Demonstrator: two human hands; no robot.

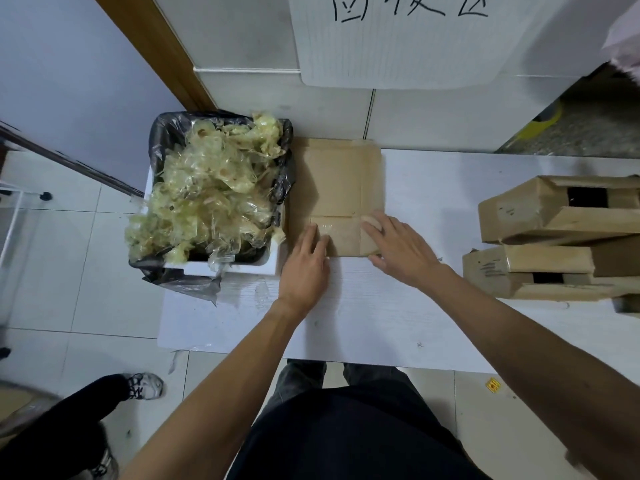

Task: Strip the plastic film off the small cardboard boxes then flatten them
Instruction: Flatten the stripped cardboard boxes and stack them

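Note:
A flattened brown cardboard box (337, 188) lies on the white table (415, 306), right beside the bin. My left hand (304, 268) rests with straight fingers on the box's near left corner. My right hand (398, 247) presses flat on its near right corner, fingers spread. A strip of clear film (323, 226) still shines on the near flap between my hands. Neither hand grips anything.
A white bin with a black liner (162, 140), heaped with crumpled yellowish plastic film (211, 192), stands to the left. Several unflattened cardboard boxes (561, 237) are stacked at the right. A white sign (398, 39) leans against the back wall. Another person's leg and shoe (143, 386) are at lower left.

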